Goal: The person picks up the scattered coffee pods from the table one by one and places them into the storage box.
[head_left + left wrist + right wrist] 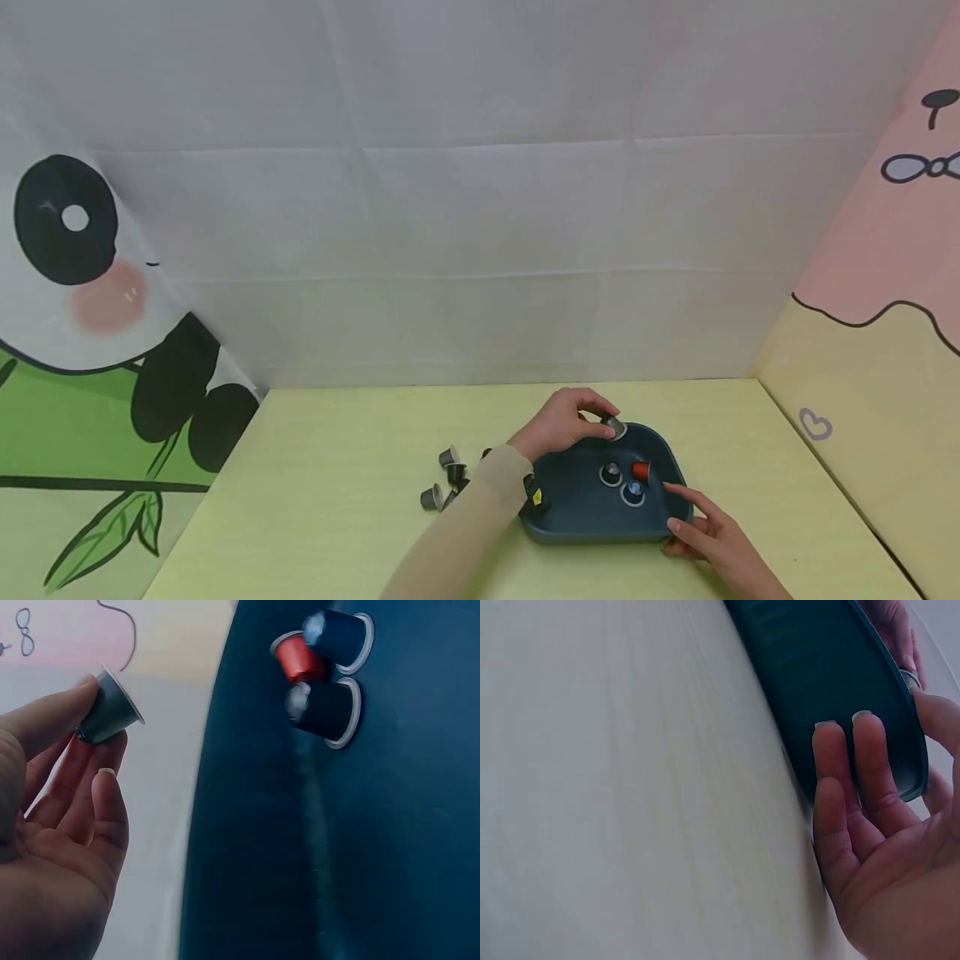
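Fingertips of the left hand are pinching a grey capsule over the tray; the right hand, fingers straight, is touching the tray's near-right wall.

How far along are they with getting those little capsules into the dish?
Roughly halfway. Three capsules already sit in the dark tray: a red one, a blue one and a black one. The left hand pinches a grey capsule above the tray while the right hand steadies its rim. Several loose capsules remain on the table.
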The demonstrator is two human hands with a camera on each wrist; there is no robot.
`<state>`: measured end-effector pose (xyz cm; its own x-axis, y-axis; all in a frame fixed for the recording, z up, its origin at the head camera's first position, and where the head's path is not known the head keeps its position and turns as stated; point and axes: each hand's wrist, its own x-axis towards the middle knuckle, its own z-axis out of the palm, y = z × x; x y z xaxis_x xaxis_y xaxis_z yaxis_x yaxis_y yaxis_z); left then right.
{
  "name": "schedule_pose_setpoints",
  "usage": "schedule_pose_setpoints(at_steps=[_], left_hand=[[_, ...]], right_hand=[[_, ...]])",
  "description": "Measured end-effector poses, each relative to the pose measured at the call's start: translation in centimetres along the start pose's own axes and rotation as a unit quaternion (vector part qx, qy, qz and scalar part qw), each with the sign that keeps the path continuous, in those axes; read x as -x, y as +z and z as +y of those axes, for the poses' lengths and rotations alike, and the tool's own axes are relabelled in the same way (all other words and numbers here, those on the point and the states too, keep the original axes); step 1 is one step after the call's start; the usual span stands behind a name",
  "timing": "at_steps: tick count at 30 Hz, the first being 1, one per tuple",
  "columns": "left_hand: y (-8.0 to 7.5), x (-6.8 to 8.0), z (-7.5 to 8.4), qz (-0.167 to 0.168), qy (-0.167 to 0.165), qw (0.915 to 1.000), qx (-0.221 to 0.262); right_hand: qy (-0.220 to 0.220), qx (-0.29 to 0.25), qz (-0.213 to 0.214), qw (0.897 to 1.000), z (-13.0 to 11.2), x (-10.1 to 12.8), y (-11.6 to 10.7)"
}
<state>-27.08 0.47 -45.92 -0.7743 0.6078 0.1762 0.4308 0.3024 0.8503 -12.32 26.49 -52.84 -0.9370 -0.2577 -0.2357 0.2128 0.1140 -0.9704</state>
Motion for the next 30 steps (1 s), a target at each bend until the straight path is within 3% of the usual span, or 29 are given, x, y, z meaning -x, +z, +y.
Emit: schedule_pose_setpoints(at_steps=[12, 21, 30], left_hand=[[2.0, 0.1, -1.4, -0.004, -0.061, 0.9981, 0.007], [3.4, 0.0, -2.0, -0.029, -0.064, 0.9967, -0.041], [4.5, -0.2, -2.0, -0.065, -0.071, 0.9942, -0.047]], right_hand=[[-0.001, 0.003, -0.002, 1.000, -0.1, 0.0, 0.0], [-0.009, 0.003, -0.007, 1.000, 0.0, 0.0, 0.0], [-0.021, -0.001, -0.015, 1.000, 0.0, 0.0, 0.0]])
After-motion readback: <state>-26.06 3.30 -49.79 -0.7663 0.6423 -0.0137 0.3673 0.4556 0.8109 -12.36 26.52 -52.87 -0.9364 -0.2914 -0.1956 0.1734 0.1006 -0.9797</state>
